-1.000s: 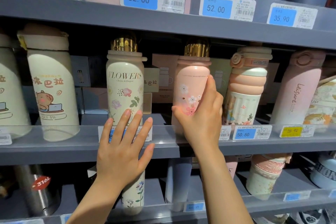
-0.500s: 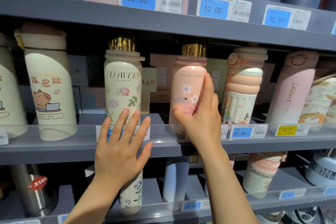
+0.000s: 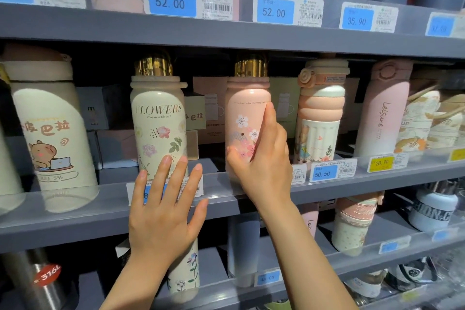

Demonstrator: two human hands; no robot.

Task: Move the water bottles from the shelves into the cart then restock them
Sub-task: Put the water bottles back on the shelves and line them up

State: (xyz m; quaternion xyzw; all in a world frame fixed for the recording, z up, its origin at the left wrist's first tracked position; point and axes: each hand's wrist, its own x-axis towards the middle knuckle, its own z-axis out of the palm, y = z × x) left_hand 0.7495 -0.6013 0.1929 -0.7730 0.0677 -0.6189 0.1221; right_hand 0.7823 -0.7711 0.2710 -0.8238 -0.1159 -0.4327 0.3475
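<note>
My right hand (image 3: pixel 264 158) curls round the lower half of the pink bottle (image 3: pixel 247 118), which stands on the middle shelf (image 3: pixel 75 219) beside the cream bottle (image 3: pixel 158 128). My left hand (image 3: pixel 163 211) lies flat, fingers spread, on the shelf's clear front lip. The pink bottle looks smooth, probably steel and slippery, so I'd grip mid-body, below the gold cap (image 3: pixel 250 65).

You face a grey shop shelf unit (image 3: pixel 226 38) with three tiers in view. Each tier has a clear plastic front rail (image 3: pixel 327 176) carrying price tags: blue ones (image 3: pixel 172 2) read 52.00, 35.90 and 50.50, a yellow one (image 3: pixel 381 163) reads 28.90. Behind the middle tier, cardboard boxes (image 3: pixel 211 108) stand in shadow. Light falls from the front, leaving the back dark.
</note>
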